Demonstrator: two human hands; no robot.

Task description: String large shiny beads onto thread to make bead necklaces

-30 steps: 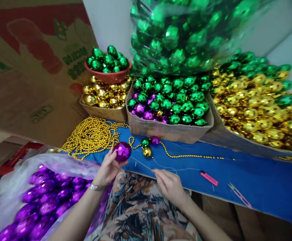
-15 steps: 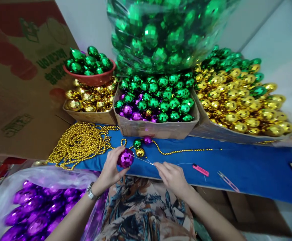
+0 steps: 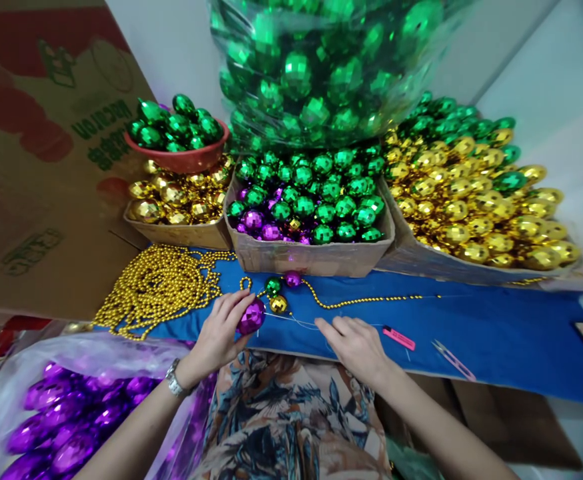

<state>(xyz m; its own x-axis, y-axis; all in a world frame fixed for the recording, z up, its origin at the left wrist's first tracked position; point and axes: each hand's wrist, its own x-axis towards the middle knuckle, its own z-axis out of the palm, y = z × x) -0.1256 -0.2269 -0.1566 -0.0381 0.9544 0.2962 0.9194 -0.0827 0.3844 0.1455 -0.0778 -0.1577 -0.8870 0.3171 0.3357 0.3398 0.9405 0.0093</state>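
Note:
A shiny purple faceted ball (image 3: 251, 316) is gripped between the thumb and fingers of my left hand (image 3: 221, 328). From its right side a thin pale thread (image 3: 291, 319) runs across to my right hand (image 3: 354, 347), whose fingers are closed on it; whether a needle is there too is hard to make out. Just beyond the held ball lie a green ball (image 3: 272, 286), a gold ball (image 3: 278, 304) and a smaller-looking purple ball (image 3: 292, 279). From these a strand of gold beads (image 3: 351, 303) stretches right along the blue cloth (image 3: 511, 340).
Gold bead chains (image 3: 159, 287) are heaped at left. Behind stand a box of green and purple balls (image 3: 311, 257), gold balls (image 3: 471, 207), a red bowl (image 3: 186, 160) and a bag of green balls (image 3: 316, 73). A pink cutter (image 3: 399, 337) and thread snips (image 3: 454, 361) lie right.
My right hand has moved a little to the right, away from the purple ball, with the thread stretched between. My left hand still holds the ball, its fingers further over the top.

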